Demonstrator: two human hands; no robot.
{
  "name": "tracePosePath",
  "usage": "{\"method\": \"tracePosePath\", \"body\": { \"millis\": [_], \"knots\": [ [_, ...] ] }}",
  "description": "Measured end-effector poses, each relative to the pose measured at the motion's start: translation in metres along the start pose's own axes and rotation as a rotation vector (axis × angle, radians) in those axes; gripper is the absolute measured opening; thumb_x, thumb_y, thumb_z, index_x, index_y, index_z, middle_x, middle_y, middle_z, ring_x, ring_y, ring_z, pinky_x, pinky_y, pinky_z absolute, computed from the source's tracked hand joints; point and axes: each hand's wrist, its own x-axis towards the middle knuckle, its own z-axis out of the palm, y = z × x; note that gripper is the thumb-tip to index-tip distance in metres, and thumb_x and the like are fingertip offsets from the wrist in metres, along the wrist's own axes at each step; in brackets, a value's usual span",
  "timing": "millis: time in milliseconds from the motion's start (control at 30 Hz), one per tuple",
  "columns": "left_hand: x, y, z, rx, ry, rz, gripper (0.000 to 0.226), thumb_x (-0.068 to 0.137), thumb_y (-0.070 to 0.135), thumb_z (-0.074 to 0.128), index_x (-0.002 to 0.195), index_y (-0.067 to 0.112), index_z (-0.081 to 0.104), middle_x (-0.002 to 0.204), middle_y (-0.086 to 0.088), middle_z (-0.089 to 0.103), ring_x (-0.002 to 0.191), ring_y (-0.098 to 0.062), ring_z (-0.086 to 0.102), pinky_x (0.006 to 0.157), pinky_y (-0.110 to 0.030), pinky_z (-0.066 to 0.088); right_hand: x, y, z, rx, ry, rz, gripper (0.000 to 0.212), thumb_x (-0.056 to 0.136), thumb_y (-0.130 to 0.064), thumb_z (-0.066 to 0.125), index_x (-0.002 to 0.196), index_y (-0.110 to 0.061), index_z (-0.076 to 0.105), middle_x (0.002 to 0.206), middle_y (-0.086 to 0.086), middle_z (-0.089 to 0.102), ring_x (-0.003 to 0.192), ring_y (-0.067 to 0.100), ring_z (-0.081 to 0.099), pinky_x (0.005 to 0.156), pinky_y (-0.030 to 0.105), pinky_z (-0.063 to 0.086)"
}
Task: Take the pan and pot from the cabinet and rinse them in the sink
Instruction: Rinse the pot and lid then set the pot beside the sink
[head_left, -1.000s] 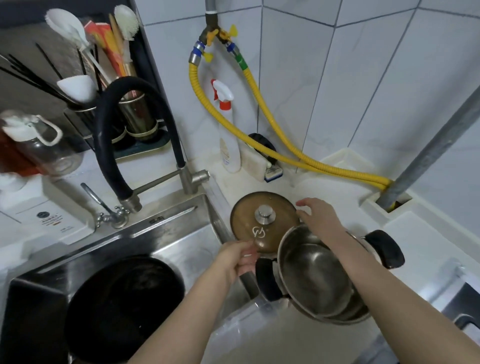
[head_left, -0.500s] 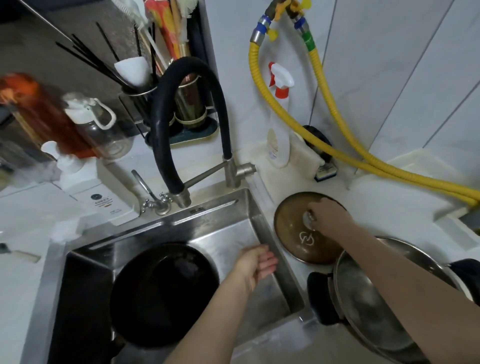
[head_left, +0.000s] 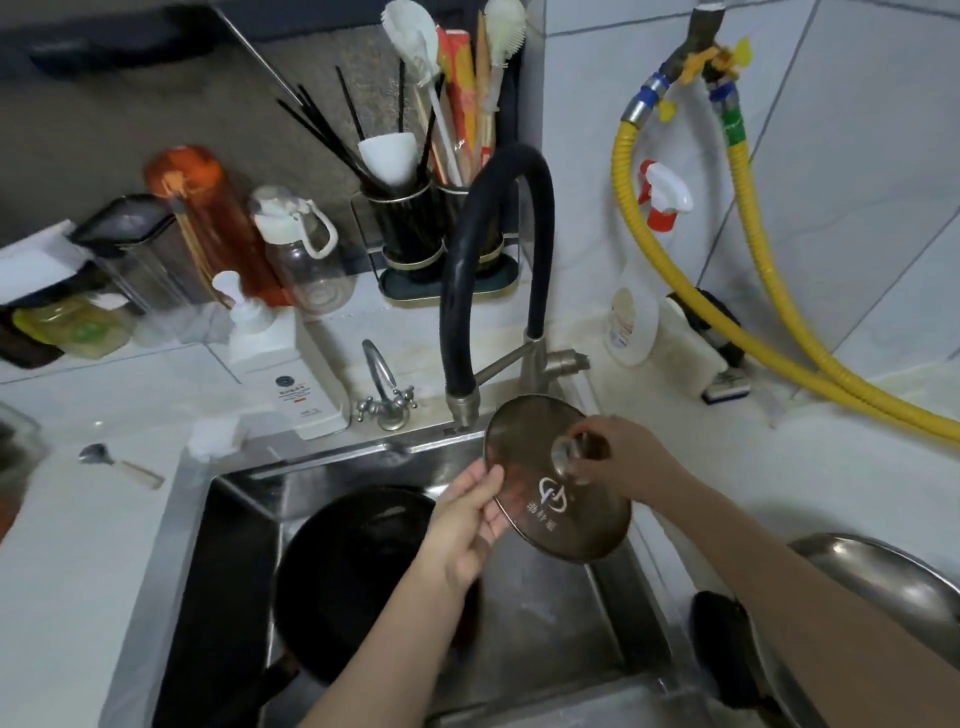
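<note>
Right hand (head_left: 626, 460) pinches lid (head_left: 558, 486) knob, left hand (head_left: 467, 517) grips lid's edge, lid tilted over sink (head_left: 597, 613); pan (head_left: 358, 577) inside sink, pot (head_left: 883, 582) right of sink on worktop (head_left: 779, 467)

The pan (head_left: 358, 582) fills the sink's (head_left: 597, 613) left; the faucet hose (head_left: 498, 249) arches above the back edge.

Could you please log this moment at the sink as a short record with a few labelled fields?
lid: glass pot lid, held tilted over the sink
right hand: right hand pinches the lid's knob
left hand: left hand holds the lid's left rim
pan: black pan lying in the sink
pot: steel pot on the counter, right of the sink
faucet: black hose faucet, no water visible
</note>
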Motion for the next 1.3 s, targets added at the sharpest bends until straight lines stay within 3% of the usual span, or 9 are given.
{"method": "tracePosePath", "body": {
  "millis": [167, 267, 367, 500, 633, 867, 1033, 1233, 1300],
  "knots": [
    [-0.008, 0.024, -0.017, 0.114, 0.039, 0.099, 0.03, 0.087, 0.0, 0.059, 0.116, 0.006, 0.065, 0.092, -0.01, 0.075, 0.072, -0.014, 0.073, 0.07, -0.025, 0.058, 0.029, 0.004, 0.004, 0.362, 0.064, 0.145, 0.038, 0.082, -0.031, 0.069, 0.116, -0.015, 0.06, 0.108, 0.004, 0.065, 0.099, 0.019, 0.061, 0.093, 0.038, 0.051],
    [-0.01, 0.032, -0.026, 0.152, 0.045, 0.117, 0.028, 0.087, 0.003, 0.06, 0.114, 0.008, 0.067, 0.1, -0.012, 0.074, 0.079, -0.016, 0.073, 0.071, -0.024, 0.06, 0.049, 0.007, 0.002, 0.427, 0.136, 0.267, 0.05, 0.085, -0.03, 0.066, 0.127, -0.01, 0.049, 0.115, 0.006, 0.055, 0.104, 0.022, 0.057, 0.087, 0.034, 0.051],
    [-0.01, 0.037, -0.028, 0.167, 0.05, 0.133, 0.029, 0.083, 0.008, 0.063, 0.111, 0.008, 0.068, 0.103, -0.017, 0.073, 0.083, -0.022, 0.071, 0.073, -0.027, 0.059, 0.075, 0.01, 0.002, 0.424, 0.226, 0.305, 0.059, 0.085, -0.035, 0.064, 0.133, -0.009, 0.042, 0.127, 0.01, 0.052, 0.115, 0.028, 0.053, 0.1, 0.047, 0.046],
    [-0.006, 0.044, -0.027, 0.171, 0.047, 0.141, 0.041, 0.076, 0.019, 0.066, 0.113, 0.002, 0.067, 0.107, -0.023, 0.07, 0.09, -0.031, 0.068, 0.084, -0.037, 0.055, 0.103, 0.011, 0.002, 0.394, 0.317, 0.284, 0.027, 0.092, -0.021, 0.054, 0.11, -0.001, 0.059, 0.105, 0.015, 0.062, 0.098, 0.032, 0.059, 0.097, 0.049, 0.046],
    [0.0, 0.046, -0.025, 0.156, 0.034, 0.143, 0.037, 0.073, 0.02, 0.067, 0.105, 0.001, 0.07, 0.101, -0.022, 0.072, 0.078, -0.026, 0.071, 0.074, -0.032, 0.059, 0.115, 0.02, 0.004, 0.387, 0.429, 0.262, 0.024, 0.092, -0.015, 0.051, 0.094, 0.0, 0.069, 0.092, 0.021, 0.069, 0.091, 0.039, 0.064, 0.09, 0.054, 0.049],
    [0.003, 0.045, -0.02, 0.162, 0.023, 0.137, 0.04, 0.073, 0.021, 0.067, 0.107, 0.002, 0.069, 0.099, -0.019, 0.073, 0.074, -0.024, 0.07, 0.065, -0.028, 0.058, 0.118, 0.027, 0.002, 0.492, 0.44, 0.302, 0.027, 0.095, -0.017, 0.048, 0.1, 0.001, 0.067, 0.093, 0.021, 0.07, 0.091, 0.037, 0.065, 0.091, 0.053, 0.05],
    [0.004, 0.041, -0.019, 0.182, 0.008, 0.144, 0.026, 0.084, 0.013, 0.061, 0.106, 0.002, 0.071, 0.095, -0.018, 0.073, 0.072, -0.022, 0.07, 0.065, -0.026, 0.058, 0.117, 0.027, 0.002, 0.502, 0.448, 0.323, 0.025, 0.094, -0.017, 0.049, 0.099, -0.001, 0.068, 0.093, 0.02, 0.07, 0.091, 0.035, 0.065, 0.091, 0.051, 0.051],
    [0.002, 0.037, -0.016, 0.184, 0.033, 0.14, 0.026, 0.085, 0.011, 0.061, 0.109, 0.004, 0.07, 0.098, -0.02, 0.072, 0.074, -0.021, 0.07, 0.064, -0.025, 0.057, 0.093, 0.017, 0.03, 0.534, 0.311, 0.394, 0.033, 0.079, -0.041, 0.063, 0.098, -0.014, 0.058, 0.103, 0.011, 0.064, 0.104, 0.034, 0.061, 0.099, 0.051, 0.045],
    [-0.001, 0.037, -0.016, 0.17, 0.048, 0.142, 0.022, 0.088, 0.009, 0.059, 0.107, 0.004, 0.07, 0.092, -0.017, 0.074, 0.071, -0.02, 0.071, 0.063, -0.025, 0.058, 0.069, -0.003, 0.043, 0.522, 0.263, 0.361, 0.032, 0.085, -0.032, 0.062, 0.11, -0.012, 0.059, 0.106, 0.009, 0.063, 0.106, 0.029, 0.059, 0.1, 0.044, 0.044]
  ]
}}
